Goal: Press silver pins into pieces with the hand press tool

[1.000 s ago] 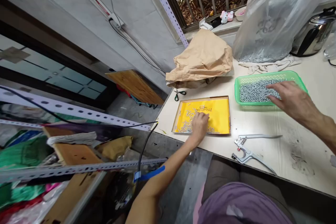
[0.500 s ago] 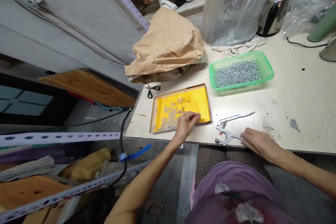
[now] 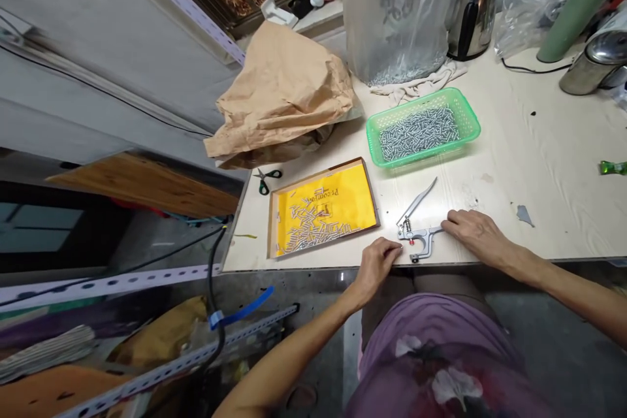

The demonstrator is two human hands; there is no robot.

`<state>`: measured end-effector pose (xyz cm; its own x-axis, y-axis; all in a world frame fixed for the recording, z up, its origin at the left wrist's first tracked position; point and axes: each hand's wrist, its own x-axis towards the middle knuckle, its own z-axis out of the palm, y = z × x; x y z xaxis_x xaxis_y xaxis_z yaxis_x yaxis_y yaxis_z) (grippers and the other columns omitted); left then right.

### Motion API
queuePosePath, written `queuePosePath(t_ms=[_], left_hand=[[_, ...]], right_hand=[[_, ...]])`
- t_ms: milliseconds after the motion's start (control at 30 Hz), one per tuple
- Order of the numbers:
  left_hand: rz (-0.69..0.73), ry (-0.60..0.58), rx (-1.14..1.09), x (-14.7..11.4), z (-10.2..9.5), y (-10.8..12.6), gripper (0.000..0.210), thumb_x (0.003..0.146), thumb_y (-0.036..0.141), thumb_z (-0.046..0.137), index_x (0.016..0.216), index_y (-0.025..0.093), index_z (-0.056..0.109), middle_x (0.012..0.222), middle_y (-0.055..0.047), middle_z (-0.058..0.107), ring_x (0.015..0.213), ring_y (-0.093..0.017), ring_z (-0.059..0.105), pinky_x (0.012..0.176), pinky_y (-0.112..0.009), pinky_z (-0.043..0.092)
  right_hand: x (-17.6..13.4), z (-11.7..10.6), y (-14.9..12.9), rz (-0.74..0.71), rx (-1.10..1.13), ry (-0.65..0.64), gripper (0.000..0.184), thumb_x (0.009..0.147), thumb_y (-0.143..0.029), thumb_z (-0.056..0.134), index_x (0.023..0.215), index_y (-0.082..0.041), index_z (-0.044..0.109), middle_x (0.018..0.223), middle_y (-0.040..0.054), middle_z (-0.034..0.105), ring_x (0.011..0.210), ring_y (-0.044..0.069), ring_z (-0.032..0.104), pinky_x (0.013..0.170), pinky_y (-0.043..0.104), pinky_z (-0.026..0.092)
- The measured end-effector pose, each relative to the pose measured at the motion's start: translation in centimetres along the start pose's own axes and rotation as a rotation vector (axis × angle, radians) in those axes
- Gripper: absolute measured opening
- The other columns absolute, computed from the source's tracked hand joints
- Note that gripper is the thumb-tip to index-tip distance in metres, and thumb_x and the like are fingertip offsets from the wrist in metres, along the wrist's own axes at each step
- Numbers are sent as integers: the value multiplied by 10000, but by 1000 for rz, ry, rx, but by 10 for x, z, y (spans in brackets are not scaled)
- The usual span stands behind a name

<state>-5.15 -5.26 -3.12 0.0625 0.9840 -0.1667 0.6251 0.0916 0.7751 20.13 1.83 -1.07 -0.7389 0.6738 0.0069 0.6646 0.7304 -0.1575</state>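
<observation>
My right hand (image 3: 477,234) is closed on the end of the lower handle of grey hand pliers (image 3: 425,235), which look like snap-fastener pliers. Their upper handle stands spread, with a spring and a red bit by the jaw. Close to the jaw's left side, my left hand (image 3: 376,266) is closed in a pinch at the table's front edge. What sits between its fingertips is too small to make out. To its left lies a shallow cardboard tray (image 3: 372,192) with a yellow lining, where many small silvery metal pieces (image 3: 318,232) are heaped toward the front.
A green plastic basket (image 3: 375,153) full of small metal pieces stands behind the pliers. Scissors (image 3: 264,181) lie left of the tray. Further back are a brown paper bag (image 3: 289,91), a clear plastic bag (image 3: 396,13) and a steel kettle (image 3: 473,13).
My left hand has moved from over the yellow tray rightward to the pliers' jaw. The pliers have turned, with their upper handle now pointing more steeply away. The camera view has shifted.
</observation>
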Motion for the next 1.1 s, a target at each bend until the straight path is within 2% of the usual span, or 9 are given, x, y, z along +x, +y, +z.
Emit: queuePosePath(t_ms=[67, 133, 233, 367, 600, 867, 1100], left_hand=[[-239, -49, -210, 1, 3, 9, 242, 798, 372, 639, 786, 138, 696, 663, -26, 634, 594, -125, 558, 560, -235, 454], [-418, -73, -382, 4, 7, 19, 291, 734, 407, 686, 757, 117, 685, 571, 5, 589, 499, -93, 500, 471, -200, 393], [-539, -60, -506, 8, 11, 33, 312, 673, 409, 730, 712, 108, 660, 478, 42, 523, 424, -59, 437, 413, -168, 323], [-647, -66, -500, 10, 13, 44, 260, 707, 354, 714, 676, 112, 624, 375, 75, 449, 327, -41, 353, 351, -158, 236], [-727, -136, -472, 9, 14, 49, 203, 788, 282, 662, 687, 115, 606, 313, 85, 417, 259, -44, 334, 314, -154, 209], [-817, -173, -552, 14, 10, 56, 192, 809, 224, 642, 672, 116, 561, 469, 84, 515, 242, -19, 374, 270, -153, 230], [-757, -171, -510, 10, 12, 48, 181, 819, 259, 644, 733, 115, 576, 484, 83, 523, 252, -40, 428, 271, -150, 274]], right_hand=[[-1, 1, -1, -4, 8, 1, 239, 820, 9, 458, 864, -190, 583, 841, 54, 599, 705, 164, 521, 641, 289, 332], [-2, 1, -3, -2, 3, 1, 233, 828, 5, 458, 853, -189, 584, 840, 55, 602, 706, 166, 526, 641, 289, 339], [-2, 0, -5, -2, -12, 6, 222, 836, -3, 463, 839, -188, 586, 832, 56, 606, 708, 167, 529, 637, 287, 345], [-2, -1, -7, -2, -24, 27, 219, 818, 11, 482, 843, -178, 589, 842, 61, 614, 724, 171, 534, 631, 288, 348], [-3, 0, -9, -3, -28, 56, 221, 809, 20, 486, 838, -173, 590, 817, 56, 605, 708, 174, 527, 612, 292, 339], [-6, 4, -15, 30, -33, 97, 232, 803, 36, 458, 820, -161, 580, 774, 54, 574, 669, 170, 473, 596, 294, 320], [-7, 9, -21, 51, -38, 111, 237, 795, 40, 448, 825, -160, 573, 773, 58, 566, 680, 178, 465, 573, 302, 289]])
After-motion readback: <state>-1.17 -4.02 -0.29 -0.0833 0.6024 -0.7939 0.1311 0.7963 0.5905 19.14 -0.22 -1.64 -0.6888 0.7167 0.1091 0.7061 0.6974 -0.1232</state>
